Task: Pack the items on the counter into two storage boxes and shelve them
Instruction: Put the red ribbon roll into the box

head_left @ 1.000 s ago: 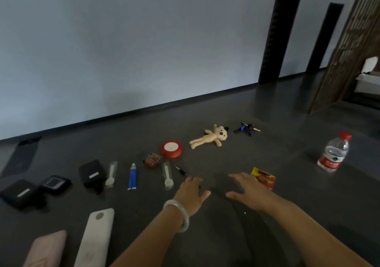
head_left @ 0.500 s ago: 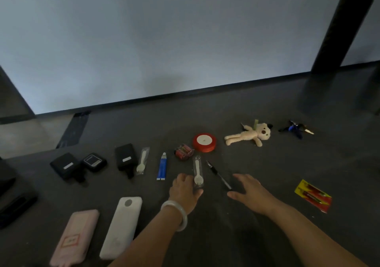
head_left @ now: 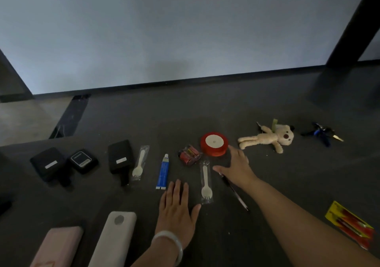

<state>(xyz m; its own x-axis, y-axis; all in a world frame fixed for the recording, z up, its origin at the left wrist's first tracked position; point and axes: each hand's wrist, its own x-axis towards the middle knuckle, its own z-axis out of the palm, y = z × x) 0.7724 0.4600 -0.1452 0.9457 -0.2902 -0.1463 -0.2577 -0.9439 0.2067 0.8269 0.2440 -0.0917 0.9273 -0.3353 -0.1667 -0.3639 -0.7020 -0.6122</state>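
Left hand (head_left: 176, 207) flat, palm down, fingers straight, just beside wrapped spork (head_left: 206, 181). Right hand (head_left: 236, 168) spread, empty, above pen (head_left: 236, 194); fingertips (head_left: 231, 147) just beside red ribbon spool (head_left: 214, 143). Plush bear (head_left: 267, 138) and keys (head_left: 322, 134) lay farther right on counter (head_left: 298, 174).
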